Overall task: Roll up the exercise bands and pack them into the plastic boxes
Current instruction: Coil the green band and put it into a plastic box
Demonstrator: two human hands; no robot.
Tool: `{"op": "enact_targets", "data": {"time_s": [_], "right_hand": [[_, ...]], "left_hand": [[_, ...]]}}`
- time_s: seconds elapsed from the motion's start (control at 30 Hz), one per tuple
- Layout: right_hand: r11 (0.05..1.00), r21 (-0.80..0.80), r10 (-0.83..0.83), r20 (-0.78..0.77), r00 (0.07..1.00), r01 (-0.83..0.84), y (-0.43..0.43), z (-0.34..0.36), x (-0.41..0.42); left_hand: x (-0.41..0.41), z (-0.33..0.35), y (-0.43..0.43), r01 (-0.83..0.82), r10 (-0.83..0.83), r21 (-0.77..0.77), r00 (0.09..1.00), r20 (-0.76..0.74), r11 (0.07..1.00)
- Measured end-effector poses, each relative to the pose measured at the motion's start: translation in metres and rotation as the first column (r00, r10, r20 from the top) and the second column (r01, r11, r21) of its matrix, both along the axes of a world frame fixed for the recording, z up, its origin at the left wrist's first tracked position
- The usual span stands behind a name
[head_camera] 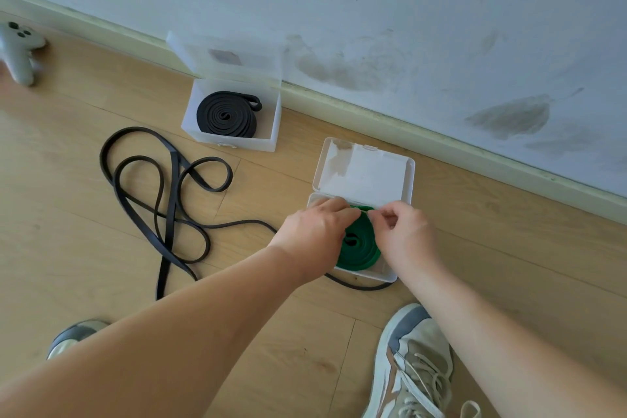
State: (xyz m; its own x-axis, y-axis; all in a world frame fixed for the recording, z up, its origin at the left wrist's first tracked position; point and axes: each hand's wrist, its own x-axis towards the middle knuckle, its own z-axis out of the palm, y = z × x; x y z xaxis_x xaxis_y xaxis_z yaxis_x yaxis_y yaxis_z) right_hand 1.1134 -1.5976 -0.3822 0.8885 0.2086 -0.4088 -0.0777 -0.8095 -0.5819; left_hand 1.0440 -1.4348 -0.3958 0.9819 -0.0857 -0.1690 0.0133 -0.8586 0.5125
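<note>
Seating the rolled green band (359,249) in the nearer plastic box (368,276), whose lid (366,175) stands open just beyond the grip. The right hand (405,236) pinches the band's free end between curled fingertips at the roll's far edge. The left hand (314,232) lies over the roll's opposite side, fingers reaching toward the same edge; whether they curl round it cannot be told. Risk: on release the coil may spring loose and ride above the rim, blocking the lid. A loose black band (163,187) runs from left of the grip to just beside the box's near wall; tugging it could shift the box. Farther left and beyond, a second box (234,142) holds a black roll (225,115).
</note>
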Motion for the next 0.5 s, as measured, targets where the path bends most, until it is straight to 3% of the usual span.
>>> {"op": "enact_targets", "data": {"time_s": [0.13, 0.27, 0.37, 0.5], "right_hand": [[1.000, 0.008, -0.018, 0.007, 1.000, 0.018, -0.004, -0.002, 0.000], [0.980, 0.017, 0.194, 0.153, 0.969, -0.199, -0.009, -0.006, -0.009], [0.940, -0.067, 0.340, 0.167, 0.926, -0.333, -0.011, -0.011, -0.016], [0.930, -0.130, 0.360, 0.138, 0.923, -0.343, -0.009, -0.012, -0.018]], "left_hand": [[0.006, 0.002, -0.005, 0.010, -0.009, 0.008, 0.999, -0.044, 1.000], [0.002, 0.002, -0.009, 0.059, -0.045, 0.136, 0.994, -0.098, 0.989], [-0.001, -0.003, -0.011, 0.079, -0.063, 0.183, 0.994, -0.092, 0.980], [0.001, -0.007, -0.015, 0.109, -0.077, 0.222, 0.986, -0.146, 0.969]]}}
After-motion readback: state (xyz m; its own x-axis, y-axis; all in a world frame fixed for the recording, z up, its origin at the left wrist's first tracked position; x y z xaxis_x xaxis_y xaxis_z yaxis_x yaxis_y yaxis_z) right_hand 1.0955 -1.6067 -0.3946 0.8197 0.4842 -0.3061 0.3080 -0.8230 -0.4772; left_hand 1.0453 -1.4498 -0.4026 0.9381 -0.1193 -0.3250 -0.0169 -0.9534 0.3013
